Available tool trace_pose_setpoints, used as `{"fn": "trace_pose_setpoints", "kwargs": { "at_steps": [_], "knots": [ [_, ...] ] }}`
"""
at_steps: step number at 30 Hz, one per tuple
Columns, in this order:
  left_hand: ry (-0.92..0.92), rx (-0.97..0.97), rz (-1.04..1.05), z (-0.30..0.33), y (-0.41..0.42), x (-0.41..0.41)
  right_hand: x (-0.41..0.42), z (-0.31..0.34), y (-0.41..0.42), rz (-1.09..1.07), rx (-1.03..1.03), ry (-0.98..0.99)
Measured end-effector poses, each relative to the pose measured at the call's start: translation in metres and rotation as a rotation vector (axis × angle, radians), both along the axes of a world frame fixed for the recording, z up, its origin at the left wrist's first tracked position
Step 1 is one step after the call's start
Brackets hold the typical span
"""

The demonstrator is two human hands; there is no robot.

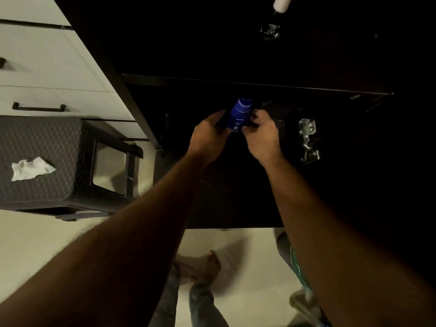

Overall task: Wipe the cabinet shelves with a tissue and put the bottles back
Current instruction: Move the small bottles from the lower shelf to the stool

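Observation:
A dark blue Nivea bottle (pixel 239 114) stands inside the dark cabinet on a lower shelf (pixel 283 109). My left hand (pixel 208 134) holds its left side with curled fingers. My right hand (pixel 260 134) holds its right side, fingertips against the bottle. A crumpled white tissue (pixel 30 168) lies on the dark woven stool (pixel 47 142) at the left, away from both hands. On the upper shelf a dark bottle with a white cap (pixel 274 17) stands at the top of the view.
A metal door hinge (pixel 308 140) sits on the cabinet side to the right of my hands. White drawers with black handles (pixel 39 107) are at the left. My bare foot (pixel 205 265) is on the pale floor below.

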State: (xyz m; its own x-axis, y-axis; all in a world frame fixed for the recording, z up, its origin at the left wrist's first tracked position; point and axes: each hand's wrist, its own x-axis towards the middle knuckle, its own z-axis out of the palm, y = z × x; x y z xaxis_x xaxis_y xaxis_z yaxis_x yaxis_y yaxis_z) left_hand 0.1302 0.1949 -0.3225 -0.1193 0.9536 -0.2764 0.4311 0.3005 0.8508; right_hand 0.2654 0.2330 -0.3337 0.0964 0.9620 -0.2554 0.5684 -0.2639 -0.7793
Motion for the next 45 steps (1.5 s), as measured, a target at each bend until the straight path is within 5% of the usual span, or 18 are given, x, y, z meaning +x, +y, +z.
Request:
{"fn": "trace_pose_setpoints", "kwargs": {
  "at_steps": [9,24,45],
  "knots": [
    [0.017,0.105,0.098,-0.008,-0.026,0.017,0.004,-0.014,-0.045,-0.049,0.071,0.206],
    [-0.451,-0.176,0.383,0.015,-0.206,-0.069,-0.063,0.012,-0.182,0.232,-0.297,0.405],
    [-0.361,-0.147,0.756,-0.034,-0.202,-0.334,-0.357,-0.039,-0.141,0.543,-0.387,0.282]
  ]
}}
